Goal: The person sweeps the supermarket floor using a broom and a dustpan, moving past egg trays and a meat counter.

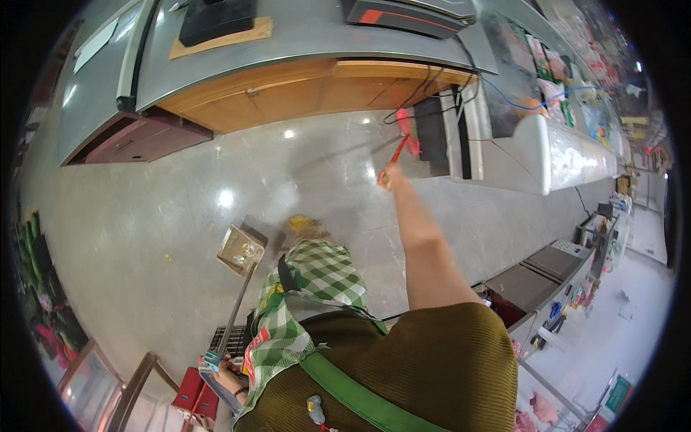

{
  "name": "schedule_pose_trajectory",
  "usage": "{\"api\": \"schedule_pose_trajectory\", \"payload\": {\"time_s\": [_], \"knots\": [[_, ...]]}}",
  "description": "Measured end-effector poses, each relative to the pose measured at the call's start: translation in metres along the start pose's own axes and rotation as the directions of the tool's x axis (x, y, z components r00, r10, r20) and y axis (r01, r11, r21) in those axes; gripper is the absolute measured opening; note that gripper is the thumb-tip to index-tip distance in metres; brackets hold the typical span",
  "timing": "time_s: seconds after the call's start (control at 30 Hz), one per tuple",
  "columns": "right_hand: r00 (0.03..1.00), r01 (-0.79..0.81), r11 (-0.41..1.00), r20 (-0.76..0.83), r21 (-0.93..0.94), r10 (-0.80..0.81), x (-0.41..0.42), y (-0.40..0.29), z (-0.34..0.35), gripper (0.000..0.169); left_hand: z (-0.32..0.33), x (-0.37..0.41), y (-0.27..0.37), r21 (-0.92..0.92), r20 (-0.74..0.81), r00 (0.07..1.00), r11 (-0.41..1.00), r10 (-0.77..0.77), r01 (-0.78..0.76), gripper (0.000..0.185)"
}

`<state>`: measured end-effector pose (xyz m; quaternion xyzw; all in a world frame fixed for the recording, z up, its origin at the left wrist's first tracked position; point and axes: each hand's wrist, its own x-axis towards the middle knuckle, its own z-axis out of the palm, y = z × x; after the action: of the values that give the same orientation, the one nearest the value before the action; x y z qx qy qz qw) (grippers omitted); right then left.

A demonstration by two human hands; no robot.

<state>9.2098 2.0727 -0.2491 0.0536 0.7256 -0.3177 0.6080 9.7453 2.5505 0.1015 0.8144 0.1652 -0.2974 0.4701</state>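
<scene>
My right hand (391, 177), arm stretched forward, is closed around the red handle of a broom (400, 148). Its pink head (407, 132) is on the floor beside a dark panel at the counter's right end. Low at the left, my left hand (229, 373) grips the top of a long-handled dustpan (241, 250). The dustpan's tray rests on the floor and holds small pale and yellow debris. A few yellow scraps (168, 257) lie on the floor left of the tray. A green checked apron (324, 270) hides most of my legs.
A metal-topped counter (302, 46) with wooden cabinets runs across the front. Black cables (426, 81) hang down near its right end. A white display case (545, 156) stands at the right. Red boxes (197, 394) and a dark wire rack are near my left hand.
</scene>
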Motion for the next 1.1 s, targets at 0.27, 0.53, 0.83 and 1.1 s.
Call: {"api": "schedule_pose_trajectory", "payload": {"time_s": [0.27,0.53,0.83,1.1], "knots": [[0.26,0.831,-0.467,0.953,-0.302,-0.153,-0.034,0.12,0.177,0.01,0.003,-0.026,-0.011,-0.048,-0.145,0.989,0.999,0.003,-0.01,0.05],[0.698,0.64,-0.704,0.617,-0.309,0.363,-0.177,0.289,0.242,0.012,-0.03,0.057,-0.07,-0.051,-0.061,0.998,0.998,0.034,-0.037,0.032],[0.944,0.217,0.572,0.319,-0.791,0.083,-0.29,0.226,0.194,0.028,-0.054,0.103,-0.066,-0.16,-0.045,0.999,0.987,-0.025,0.017,0.023],[0.976,-0.063,0.798,0.13,-0.6,0.175,-0.233,0.312,0.391,0.008,-0.091,0.111,-0.08,-0.136,-0.071,0.996,0.989,-0.061,0.051,0.032]]}}
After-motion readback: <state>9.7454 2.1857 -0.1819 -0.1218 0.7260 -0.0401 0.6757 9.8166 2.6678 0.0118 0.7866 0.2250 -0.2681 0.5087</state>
